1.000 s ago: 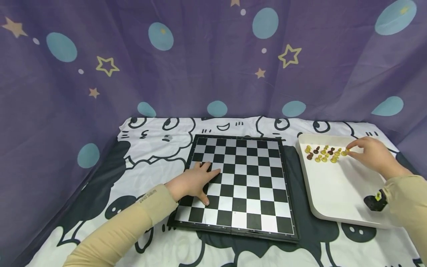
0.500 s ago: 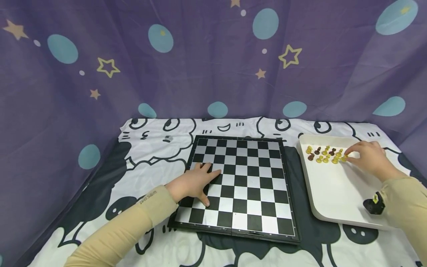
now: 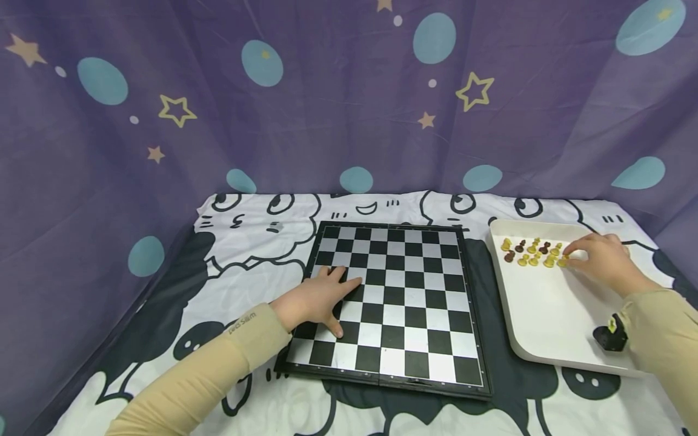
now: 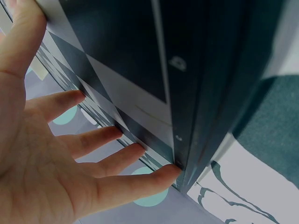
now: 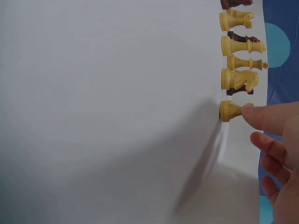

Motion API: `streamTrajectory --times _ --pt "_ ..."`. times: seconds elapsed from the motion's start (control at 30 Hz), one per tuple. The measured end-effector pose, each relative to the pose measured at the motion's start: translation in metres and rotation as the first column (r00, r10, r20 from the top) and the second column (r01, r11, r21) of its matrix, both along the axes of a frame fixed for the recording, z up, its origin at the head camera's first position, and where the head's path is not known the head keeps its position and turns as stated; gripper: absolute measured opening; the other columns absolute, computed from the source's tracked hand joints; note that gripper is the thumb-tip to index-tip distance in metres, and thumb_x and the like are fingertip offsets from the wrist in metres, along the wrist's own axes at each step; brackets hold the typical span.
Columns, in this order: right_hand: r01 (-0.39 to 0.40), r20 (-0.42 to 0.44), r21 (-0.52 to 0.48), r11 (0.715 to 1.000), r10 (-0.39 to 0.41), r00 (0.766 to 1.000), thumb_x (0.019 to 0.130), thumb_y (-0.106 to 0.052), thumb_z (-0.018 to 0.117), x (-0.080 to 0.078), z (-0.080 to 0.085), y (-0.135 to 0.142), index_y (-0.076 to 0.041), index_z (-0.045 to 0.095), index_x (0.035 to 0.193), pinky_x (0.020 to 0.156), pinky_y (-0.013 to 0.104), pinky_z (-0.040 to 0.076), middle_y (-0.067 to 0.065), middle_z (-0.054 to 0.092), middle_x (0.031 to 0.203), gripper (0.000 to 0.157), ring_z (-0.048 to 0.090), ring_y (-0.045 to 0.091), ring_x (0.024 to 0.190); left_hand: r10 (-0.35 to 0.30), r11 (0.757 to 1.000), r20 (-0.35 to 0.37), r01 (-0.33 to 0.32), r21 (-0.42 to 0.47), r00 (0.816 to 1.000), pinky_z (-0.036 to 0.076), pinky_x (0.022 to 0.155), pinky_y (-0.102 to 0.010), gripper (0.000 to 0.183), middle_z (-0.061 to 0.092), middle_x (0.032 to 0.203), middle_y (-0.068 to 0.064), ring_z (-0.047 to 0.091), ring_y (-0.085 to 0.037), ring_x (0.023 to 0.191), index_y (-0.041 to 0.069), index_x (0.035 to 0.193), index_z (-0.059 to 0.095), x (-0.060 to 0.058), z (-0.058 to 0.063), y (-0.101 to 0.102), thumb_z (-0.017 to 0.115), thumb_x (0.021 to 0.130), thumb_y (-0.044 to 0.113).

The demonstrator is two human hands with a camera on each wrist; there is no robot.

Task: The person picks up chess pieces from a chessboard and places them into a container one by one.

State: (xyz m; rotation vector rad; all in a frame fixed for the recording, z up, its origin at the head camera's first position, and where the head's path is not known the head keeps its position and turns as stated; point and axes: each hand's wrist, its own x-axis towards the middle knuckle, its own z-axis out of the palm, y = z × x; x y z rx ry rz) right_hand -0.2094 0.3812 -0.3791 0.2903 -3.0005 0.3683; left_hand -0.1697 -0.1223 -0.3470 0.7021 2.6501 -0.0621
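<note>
My left hand (image 3: pixel 319 295) rests with spread fingers on the left side of a black-and-white chessboard (image 3: pixel 414 297). In the left wrist view its fingertips meet the board's surface. At the right, my right hand (image 3: pixel 602 259) pinches the upper part of a yellow chess piece (image 5: pixel 230 111) between thumb and finger. The piece stands upright, its base at the floor of a white tray (image 3: pixel 551 315); its top is hidden by the thumb. Beside it in the right wrist view stand a yellow knight (image 5: pixel 239 79) and a yellow rook (image 5: pixel 233 21).
Several yellow and dark brown chess pieces, among them a dark piece (image 3: pixel 509 257), stand grouped at the tray's far left. A patterned white and dark cloth (image 3: pixel 262 224) lies under everything. Behind hangs a purple curtain (image 3: pixel 338 109). A black wrist device (image 3: pixel 611 335) hangs over the tray.
My right hand has moved slightly nearer, bringing the yellow chess piece from the back row to the right end of the front row. My left hand has stayed in place.
</note>
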Motion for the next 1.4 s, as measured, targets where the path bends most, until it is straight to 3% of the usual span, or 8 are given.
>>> streamTrajectory --times 0.2,0.43,0.73,1.0,1.4 --pt "-0.048 -0.058 0.022 0.999 0.049 0.997 0.078 -0.006 0.065 -0.002 -0.003 0.0 0.002 0.069 0.087 0.076 0.056 0.033 0.034 0.059 0.098 0.014 0.049 0.049 0.092 -0.001 1.0 -0.006 0.001 0.001 1.0 0.047 0.092 -0.054 0.106 0.028 0.15 -0.02 0.028 -0.045 0.134 0.02 0.148 0.034 0.0 0.001 0.0 0.084 0.06 0.048" --pt "-0.05 -0.003 -0.009 0.999 0.05 0.999 0.081 -0.005 0.062 -0.003 -0.004 -0.001 0.008 0.067 0.092 0.089 0.06 0.031 0.033 0.06 0.095 0.017 0.051 0.05 0.095 0.01 1.0 0.002 -0.01 -0.003 1.0 0.046 0.093 -0.054 0.105 0.027 0.151 -0.019 0.027 -0.045 0.135 0.021 0.149 0.033 0.001 0.001 0.0 0.084 0.06 0.047" --pt "-0.064 -0.017 0.0 0.998 0.064 0.998 0.081 -0.005 0.063 -0.004 -0.005 -0.003 0.008 0.067 0.092 0.09 0.06 0.031 0.033 0.061 0.095 0.018 0.052 0.049 0.095 0.015 1.0 0.003 -0.015 -0.002 1.0 0.046 0.093 -0.054 0.105 0.027 0.151 -0.019 0.027 -0.044 0.135 0.021 0.148 0.033 0.001 0.0 -0.001 0.084 0.06 0.047" --pt "-0.044 -0.001 -0.011 0.999 0.044 0.999 0.082 -0.008 0.065 -0.005 0.0 -0.001 0.009 0.065 0.098 0.091 0.062 0.03 0.037 0.057 0.104 0.024 0.047 0.053 0.1 0.019 1.0 0.001 -0.019 -0.004 1.0 0.046 0.094 -0.054 0.106 0.027 0.152 -0.019 0.027 -0.044 0.135 0.021 0.149 0.033 0.0 0.0 -0.001 0.084 0.06 0.047" --pt "-0.086 -0.157 -0.092 0.992 0.071 0.985 0.081 -0.002 0.066 0.009 0.022 -0.017 0.006 0.067 0.097 0.084 0.059 0.036 0.034 0.059 0.104 0.018 0.05 0.049 0.099 0.024 1.0 0.002 -0.024 0.012 1.0 0.044 0.096 -0.053 0.104 0.027 0.152 -0.018 0.027 -0.043 0.135 0.021 0.149 0.033 -0.002 -0.001 0.0 0.084 0.062 0.045"
